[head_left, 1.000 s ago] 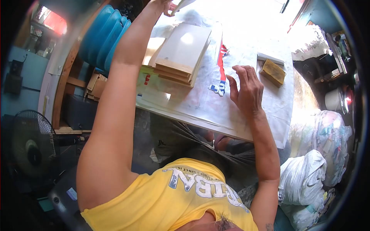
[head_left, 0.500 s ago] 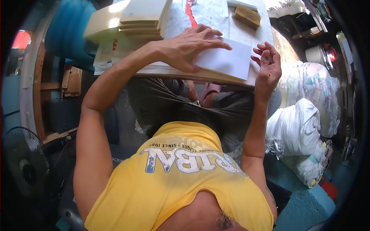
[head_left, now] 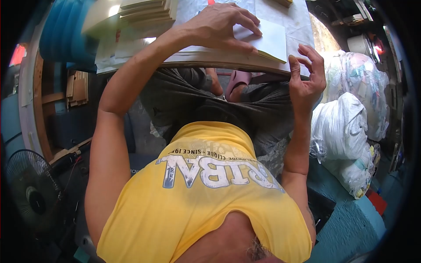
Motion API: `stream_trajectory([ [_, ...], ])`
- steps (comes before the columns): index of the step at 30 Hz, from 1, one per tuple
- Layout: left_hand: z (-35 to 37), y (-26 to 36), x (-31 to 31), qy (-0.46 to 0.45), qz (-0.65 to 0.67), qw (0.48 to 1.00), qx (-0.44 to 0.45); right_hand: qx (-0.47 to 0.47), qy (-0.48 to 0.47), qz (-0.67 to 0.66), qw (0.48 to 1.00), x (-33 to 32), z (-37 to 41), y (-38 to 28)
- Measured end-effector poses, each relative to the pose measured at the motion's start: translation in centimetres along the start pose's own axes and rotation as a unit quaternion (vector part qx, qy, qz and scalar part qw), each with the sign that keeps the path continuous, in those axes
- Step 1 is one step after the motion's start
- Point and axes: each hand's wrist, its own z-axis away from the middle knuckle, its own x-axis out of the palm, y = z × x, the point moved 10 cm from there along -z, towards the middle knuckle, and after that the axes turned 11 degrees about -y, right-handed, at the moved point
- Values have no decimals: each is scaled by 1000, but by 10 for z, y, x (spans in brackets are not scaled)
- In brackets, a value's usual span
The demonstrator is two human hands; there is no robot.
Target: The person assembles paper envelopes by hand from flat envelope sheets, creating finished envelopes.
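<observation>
A white sheet or thin pad (head_left: 274, 41) with a yellowish edge lies near the front edge of the covered table (head_left: 193, 56). Over its left part rests my left hand (head_left: 221, 27), fingers and thumb spread, fingertips touching the white surface. My right hand (head_left: 308, 74) is beside the sheet's right end, near the table corner, with its fingers curled but apart and nothing between them.
Stacked pale boards (head_left: 147, 13) stand at the table's back left, beside a blue ribbed object (head_left: 66, 35). A brown block (head_left: 285, 2) shows at the top edge. A fan (head_left: 35, 195) is at lower left, with white sacks (head_left: 340, 127) at right.
The camera view has shifted, so the table sits higher in the picture. My left hand's thumb has moved rightward along the sheet's near side. My right hand's fingers have opened wider.
</observation>
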Motion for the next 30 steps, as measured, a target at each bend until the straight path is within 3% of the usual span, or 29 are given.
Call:
stream_trajectory([
  [4, 2, -9, 3, -18, 51, 998, 25, -77, -14, 64, 995, 4, 1, -29],
  [7, 12, 7, 4, 6, -6, 1000, 18, -119, -31, 113, 986, 11, 3, -53],
  [17, 29, 43, 28, 82, -242, 964, 80, -133, -60, 113, 983, 26, 9, -64],
  [20, 22, 29, 22, 32, -124, 991, 35, -134, -66, 116, 982, 27, 9, -66],
  [23, 17, -28, 26, -82, 147, 974, -150, -135, -73, 108, 982, 29, 5, -66],
  [27, 17, -26, -10, 93, 253, 962, -51, -127, -92, 80, 984, 40, 1, -59],
  [30, 17, -32, -3, 79, 268, 958, -60, -138, -111, 79, 981, 51, -2, -62],
])
